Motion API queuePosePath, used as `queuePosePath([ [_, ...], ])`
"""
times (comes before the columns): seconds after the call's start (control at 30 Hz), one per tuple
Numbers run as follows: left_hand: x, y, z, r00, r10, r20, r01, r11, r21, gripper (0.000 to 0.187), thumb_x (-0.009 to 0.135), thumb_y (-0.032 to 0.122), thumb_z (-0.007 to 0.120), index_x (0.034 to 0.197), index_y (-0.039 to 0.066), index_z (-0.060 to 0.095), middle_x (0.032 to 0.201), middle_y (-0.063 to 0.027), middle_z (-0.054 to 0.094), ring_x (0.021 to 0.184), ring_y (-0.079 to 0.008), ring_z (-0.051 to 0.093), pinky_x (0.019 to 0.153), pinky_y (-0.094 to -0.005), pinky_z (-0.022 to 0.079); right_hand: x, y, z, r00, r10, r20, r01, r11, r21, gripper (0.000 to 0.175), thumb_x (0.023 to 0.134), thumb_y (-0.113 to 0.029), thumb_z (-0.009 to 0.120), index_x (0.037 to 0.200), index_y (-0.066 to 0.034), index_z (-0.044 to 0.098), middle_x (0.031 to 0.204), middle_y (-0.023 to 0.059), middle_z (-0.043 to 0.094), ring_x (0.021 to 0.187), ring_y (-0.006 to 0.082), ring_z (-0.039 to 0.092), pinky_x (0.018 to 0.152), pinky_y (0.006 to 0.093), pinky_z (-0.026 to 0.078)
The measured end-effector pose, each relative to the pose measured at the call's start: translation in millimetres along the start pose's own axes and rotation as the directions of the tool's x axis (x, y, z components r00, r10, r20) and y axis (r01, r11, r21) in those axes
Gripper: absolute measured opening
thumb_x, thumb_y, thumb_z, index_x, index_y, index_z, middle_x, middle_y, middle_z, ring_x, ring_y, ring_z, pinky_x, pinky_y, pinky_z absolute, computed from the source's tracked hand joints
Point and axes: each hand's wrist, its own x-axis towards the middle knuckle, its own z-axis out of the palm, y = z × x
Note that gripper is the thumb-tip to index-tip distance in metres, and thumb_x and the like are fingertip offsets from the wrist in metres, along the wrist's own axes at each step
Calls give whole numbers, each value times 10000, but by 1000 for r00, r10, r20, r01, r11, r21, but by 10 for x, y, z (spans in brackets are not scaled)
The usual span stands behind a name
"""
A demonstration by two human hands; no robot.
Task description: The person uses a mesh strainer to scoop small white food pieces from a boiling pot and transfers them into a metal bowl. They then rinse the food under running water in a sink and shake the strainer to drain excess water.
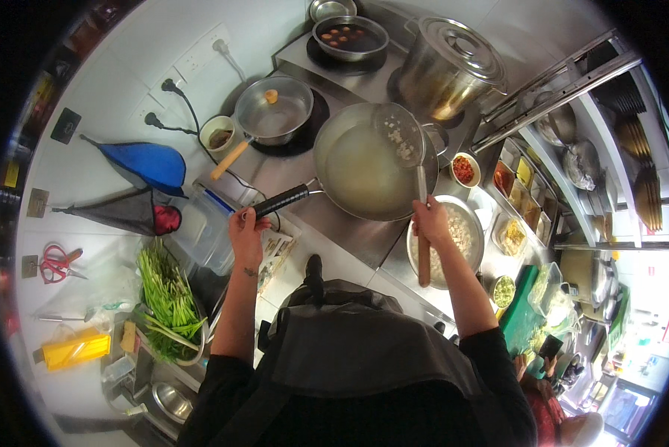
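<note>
My left hand point(247, 226) is closed round the end of the black handle of a large wok point(348, 167), which holds cloudy liquid. With my right hand point(430, 222) I grip the wooden handle of a wire-mesh skimmer point(398, 134). The skimmer's bowl lies over the wok's right side, with small pale chopped pieces in it. Under my right forearm is a metal bowl point(476, 251) of pale diced food. A small bowl of chopped red chilli point(464, 170) stands to the right of the wok.
A lidded frying pan point(275, 109), a pan of dark liquid with eggs point(348, 38) and a tall stockpot point(451, 67) stand beyond. Long green vegetables point(169, 296) lie at left. A green cutting board point(519, 313) and a co-worker in red point(541, 402) are at right.
</note>
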Motion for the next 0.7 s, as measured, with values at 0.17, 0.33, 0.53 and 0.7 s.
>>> queuePosePath([
  [0.17, 6, 9, -1, 1000, -8, 19, 8, 1000, 5, 195, 967, 162, 576, 1045, 6, 490, 867, -119, 620, 696, -210, 643, 633, -327, 537, -149, 107, 360, 963, 139, 233, -216, 912, 349, 198, 918, -206, 567, 910, -23, 493, 633, 86, 538, 463, 175, 513, 405, 331, 435],
  [0.33, -3, 12, -7, 1000, -21, 4, 21, 1000, 8, 184, 966, 158, 578, 1039, 12, 493, 875, -113, 616, 693, -207, 637, 635, -320, 535, -309, 116, 404, 847, 258, 464, -500, 683, 533, 198, 921, -200, 558, 933, -29, 457, 701, 122, 514, 490, 177, 465, 407, 316, 383],
  [0.53, -4, -2, -10, 1000, -8, 4, 9, 1000, -20, 216, 962, 166, 583, 1068, -3, 503, 875, -106, 607, 667, -184, 639, 604, -299, 542, -331, -24, 97, 748, 334, 573, -645, 566, 513, 221, 922, -212, 568, 936, -26, 449, 720, 133, 524, 488, 152, 437, 408, 287, 355],
  [0.7, -4, 4, -16, 1000, -1, 28, 2, 1000, -20, 217, 965, 165, 577, 1067, -11, 499, 874, -115, 608, 665, -186, 636, 603, -298, 539, -198, -239, -196, 961, 96, 258, -156, 963, 221, 262, 911, -200, 604, 1054, 1, 518, 663, 76, 561, 472, 154, 525, 409, 314, 427],
])
